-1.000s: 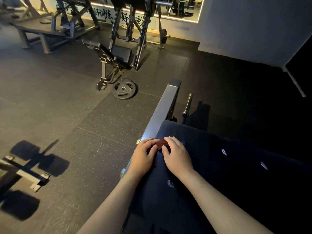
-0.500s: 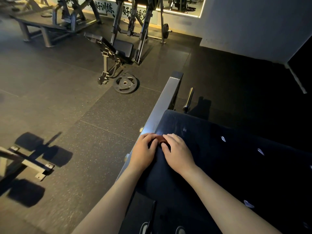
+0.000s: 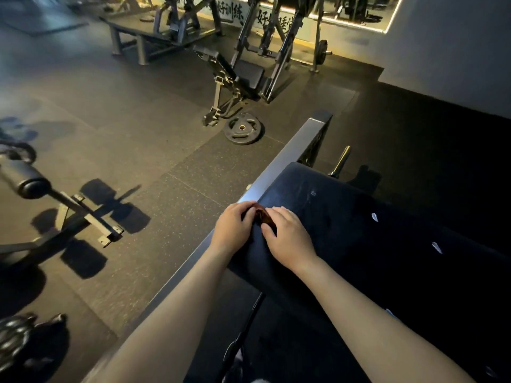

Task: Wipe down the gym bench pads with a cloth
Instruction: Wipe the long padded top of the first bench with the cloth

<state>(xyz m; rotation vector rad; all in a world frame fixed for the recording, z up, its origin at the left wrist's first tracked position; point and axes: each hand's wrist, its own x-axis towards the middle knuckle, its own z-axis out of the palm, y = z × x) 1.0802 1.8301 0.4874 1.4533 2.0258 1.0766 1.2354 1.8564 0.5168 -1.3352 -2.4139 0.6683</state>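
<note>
A dark padded bench pad (image 3: pixel 359 230) fills the right half of the view, with a grey steel frame rail (image 3: pixel 290 158) along its left edge. A small reddish-brown cloth (image 3: pixel 264 217) lies bunched on the pad's near left corner. My left hand (image 3: pixel 233 230) and my right hand (image 3: pixel 287 236) lie side by side on the pad, and both hold the cloth with curled fingers. Most of the cloth is hidden under my fingers.
A weight plate (image 3: pixel 242 128) lies on the rubber floor ahead. Behind it stand an adjustable bench (image 3: pixel 235 70) and a rack. A bench foot with a roller pad (image 3: pixel 30 181) is at left. A barbell sleeve (image 3: pixel 341 161) pokes up beyond the pad.
The view has shifted right and tilted, bringing equipment at left into sight. My hands stay together on the cloth, now a little farther apart, with more cloth showing.
</note>
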